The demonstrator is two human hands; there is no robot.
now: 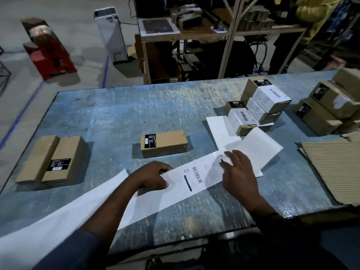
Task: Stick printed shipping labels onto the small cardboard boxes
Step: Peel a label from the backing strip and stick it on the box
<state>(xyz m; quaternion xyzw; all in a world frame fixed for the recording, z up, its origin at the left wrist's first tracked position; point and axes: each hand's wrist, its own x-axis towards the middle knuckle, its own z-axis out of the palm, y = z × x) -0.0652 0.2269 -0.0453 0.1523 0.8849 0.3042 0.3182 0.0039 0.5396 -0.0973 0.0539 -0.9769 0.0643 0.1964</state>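
- At your far left, two brown boxes point(52, 158) lie side by side and touching on the blue table point(116, 110), with a black sticker on top.
- A long white paper strip point(58, 215) runs from the table's near-left edge up towards your hands.
- Your left hand point(153, 177) has its fingers curled, pinching the left end of the printed label point(196, 177). The label lies flat on the table just in front of you, barcode up.
- Beyond that hand and apart from it, a small cardboard box point(163, 143) lies flat, with a black sticker at its left end.
- Your right hand point(237, 172) grips nothing. Its fingers are straight and spread, resting on the label's right end.
- Blank white sheets point(259, 145) lie under and beyond those fingers.
- Further back, stacked boxes point(268, 98) carry white barcode labels.
- At the far right sit more brown boxes point(327, 112), with corrugated cardboard point(331, 172) nearer you.
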